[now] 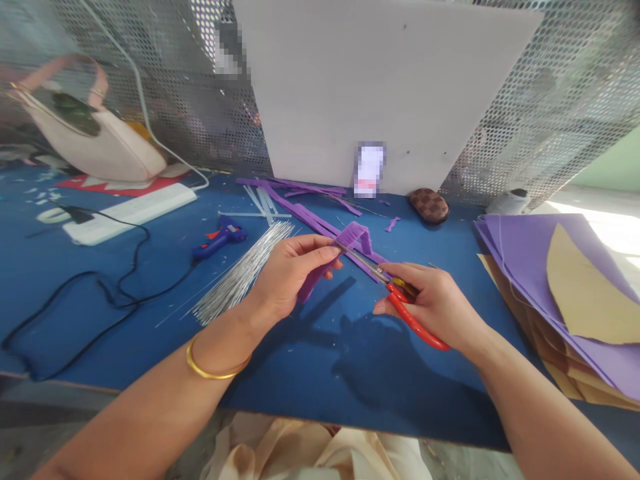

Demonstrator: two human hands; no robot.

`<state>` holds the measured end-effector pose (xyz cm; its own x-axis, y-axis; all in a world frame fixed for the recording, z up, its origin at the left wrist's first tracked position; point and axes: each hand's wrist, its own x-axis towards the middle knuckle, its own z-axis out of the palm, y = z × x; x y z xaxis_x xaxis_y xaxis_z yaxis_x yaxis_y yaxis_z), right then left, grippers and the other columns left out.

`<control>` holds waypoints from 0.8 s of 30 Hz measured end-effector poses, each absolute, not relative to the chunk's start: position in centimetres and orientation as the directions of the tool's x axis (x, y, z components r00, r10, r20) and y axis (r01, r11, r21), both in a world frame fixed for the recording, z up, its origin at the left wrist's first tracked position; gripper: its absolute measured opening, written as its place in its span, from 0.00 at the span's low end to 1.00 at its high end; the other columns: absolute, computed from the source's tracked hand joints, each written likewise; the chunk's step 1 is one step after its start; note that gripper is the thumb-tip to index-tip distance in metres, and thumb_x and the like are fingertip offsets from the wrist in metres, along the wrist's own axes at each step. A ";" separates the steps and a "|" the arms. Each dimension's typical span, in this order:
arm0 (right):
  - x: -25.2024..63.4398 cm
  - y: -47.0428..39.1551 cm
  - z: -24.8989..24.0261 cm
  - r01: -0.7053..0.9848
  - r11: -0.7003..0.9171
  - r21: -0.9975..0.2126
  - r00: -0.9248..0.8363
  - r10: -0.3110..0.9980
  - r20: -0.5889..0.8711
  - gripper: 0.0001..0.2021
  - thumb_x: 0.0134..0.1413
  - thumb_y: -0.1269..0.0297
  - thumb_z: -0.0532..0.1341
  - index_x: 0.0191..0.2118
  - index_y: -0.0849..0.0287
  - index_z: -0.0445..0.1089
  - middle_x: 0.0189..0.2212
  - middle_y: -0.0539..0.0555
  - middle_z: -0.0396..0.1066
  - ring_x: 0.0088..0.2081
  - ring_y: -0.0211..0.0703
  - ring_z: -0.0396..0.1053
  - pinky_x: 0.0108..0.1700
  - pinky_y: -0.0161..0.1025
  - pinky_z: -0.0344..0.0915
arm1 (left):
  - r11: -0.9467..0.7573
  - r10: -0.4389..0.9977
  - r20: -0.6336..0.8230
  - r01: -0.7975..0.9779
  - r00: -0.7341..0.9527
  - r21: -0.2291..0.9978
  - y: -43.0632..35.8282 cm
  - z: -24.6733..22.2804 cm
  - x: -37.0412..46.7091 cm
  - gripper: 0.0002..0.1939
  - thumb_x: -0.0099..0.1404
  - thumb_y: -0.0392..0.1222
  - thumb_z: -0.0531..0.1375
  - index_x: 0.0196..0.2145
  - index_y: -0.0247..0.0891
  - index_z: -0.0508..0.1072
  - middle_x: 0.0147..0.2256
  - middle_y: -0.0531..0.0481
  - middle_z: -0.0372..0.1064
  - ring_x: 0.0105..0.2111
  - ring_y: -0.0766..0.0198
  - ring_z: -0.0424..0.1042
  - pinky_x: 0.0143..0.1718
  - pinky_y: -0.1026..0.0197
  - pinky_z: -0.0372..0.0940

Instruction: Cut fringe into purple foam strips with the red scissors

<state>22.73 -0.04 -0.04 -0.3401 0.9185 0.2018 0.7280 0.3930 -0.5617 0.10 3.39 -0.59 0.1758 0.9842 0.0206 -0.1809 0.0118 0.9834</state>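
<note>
My left hand (pixel 295 270) pinches a purple strip (pixel 353 233) between thumb and fingers. The strip bends over above the fingertips, and its other end hangs below the palm. In my right hand (pixel 433 300) are red-handled scissors (pixel 413 321), with fingers wrapped round the handles. The scissor blades point left, and their tips reach the strip beside my left thumb. Whether the blades are fully closed cannot be made out. More purple strips (pixel 300 212) lie on the blue table (pixel 310 387) behind the hands.
A bundle of silvery wires (pixel 243 273) lies beside my left forearm, near a blue glue gun (pixel 220 238) with a black cord. Farther left are a power strip (pixel 130 213) and handbag (pixel 105 143). A phone (pixel 369 170), checkered pouch (pixel 429 205) and purple sheets (pixel 530 247) lie beyond and right.
</note>
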 end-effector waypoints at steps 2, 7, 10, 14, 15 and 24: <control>22.8 0.0 0.0 0.725 0.391 -0.567 -0.345 0.919 0.194 0.25 0.48 0.49 0.67 0.49 0.58 0.74 0.36 0.55 0.76 0.32 0.43 0.70 0.33 0.37 0.65 | 0.026 0.983 0.009 -0.191 0.181 0.981 3.4 -0.6 0.1 0.06 0.54 0.44 0.68 0.28 0.39 0.78 0.24 0.52 0.74 0.22 0.68 0.68 0.27 0.65 0.63; 22.8 0.1 -0.1 0.735 0.398 -0.550 -0.335 0.917 0.217 0.23 0.49 0.48 0.66 0.49 0.57 0.74 0.32 0.52 0.74 0.29 0.41 0.68 0.31 0.36 0.64 | -0.006 0.989 0.026 -0.131 0.148 0.991 3.4 -0.6 0.1 0.08 0.54 0.45 0.68 0.29 0.39 0.78 0.26 0.51 0.75 0.23 0.67 0.68 0.28 0.63 0.64; 22.7 0.0 0.0 0.741 0.398 -0.541 -0.339 0.917 0.210 0.25 0.50 0.48 0.66 0.50 0.56 0.72 0.34 0.54 0.74 0.29 0.42 0.69 0.32 0.37 0.65 | -0.027 0.989 0.042 -0.106 0.144 0.994 3.3 -0.5 0.1 0.07 0.55 0.45 0.67 0.30 0.39 0.78 0.25 0.51 0.74 0.23 0.67 0.68 0.28 0.63 0.64; 22.5 -0.1 0.1 0.756 0.392 -0.525 -0.351 0.919 0.181 0.28 0.49 0.47 0.66 0.54 0.55 0.70 0.35 0.54 0.74 0.28 0.42 0.68 0.32 0.38 0.64 | -0.035 0.990 0.051 -0.118 0.135 0.992 3.2 -0.5 0.1 0.06 0.55 0.43 0.67 0.29 0.39 0.78 0.24 0.52 0.74 0.23 0.68 0.67 0.27 0.64 0.62; 22.5 -0.1 0.1 0.761 0.391 -0.517 -0.350 0.919 0.181 0.28 0.49 0.47 0.66 0.54 0.55 0.69 0.35 0.53 0.73 0.28 0.41 0.68 0.32 0.38 0.64 | -0.039 0.990 0.055 -0.122 0.130 0.992 3.2 -0.5 0.1 0.05 0.55 0.42 0.67 0.29 0.39 0.78 0.24 0.52 0.73 0.23 0.68 0.67 0.27 0.64 0.62; 22.4 -0.2 -0.2 0.754 0.404 -0.519 -0.356 0.914 0.195 0.27 0.50 0.46 0.65 0.53 0.55 0.70 0.37 0.54 0.73 0.30 0.42 0.69 0.33 0.39 0.64 | -0.052 0.988 0.067 -0.110 0.138 0.993 3.0 -0.2 0.2 0.05 0.56 0.43 0.66 0.28 0.39 0.78 0.24 0.53 0.73 0.23 0.69 0.66 0.28 0.65 0.62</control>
<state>22.39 -0.16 -0.22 -0.3556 0.9140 0.1951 0.7536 0.4039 -0.5187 0.24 3.02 -0.23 0.1375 0.9882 0.0674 -0.1103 -0.0523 0.9925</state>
